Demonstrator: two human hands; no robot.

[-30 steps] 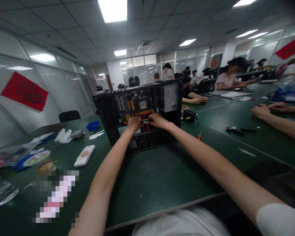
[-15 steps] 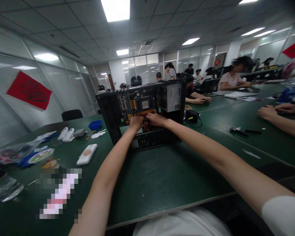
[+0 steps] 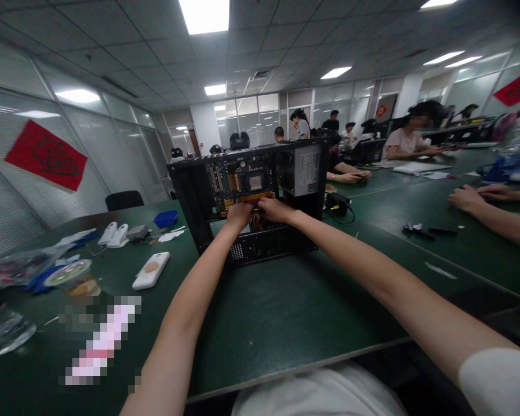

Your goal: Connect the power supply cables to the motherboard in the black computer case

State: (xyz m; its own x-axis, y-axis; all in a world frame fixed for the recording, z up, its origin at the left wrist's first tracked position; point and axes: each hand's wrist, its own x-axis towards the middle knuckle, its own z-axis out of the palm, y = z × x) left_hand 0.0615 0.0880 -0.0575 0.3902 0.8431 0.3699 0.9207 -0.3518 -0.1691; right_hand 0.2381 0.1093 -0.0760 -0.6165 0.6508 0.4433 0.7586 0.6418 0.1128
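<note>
An open black computer case (image 3: 199,214) stands on the green table (image 3: 286,312), its motherboard (image 3: 242,182) and grey power supply (image 3: 305,170) facing me. Both my arms reach into it. My left hand (image 3: 238,214) is closed at the lower edge of the motherboard. My right hand (image 3: 273,209) is closed beside it, over red cables (image 3: 256,221) near an orange slot. What the fingers grip is too small to make out.
A white phone (image 3: 151,270), white handsets (image 3: 115,236), a blue tray (image 3: 164,218) and plastic bags (image 3: 21,268) lie on the left. Another person's hands (image 3: 472,197) rest at right, near black tools (image 3: 416,230). Several people sit at the far tables.
Both hands rose slightly from the cables at the case bottom to the motherboard's lower edge. The view shifted a little.
</note>
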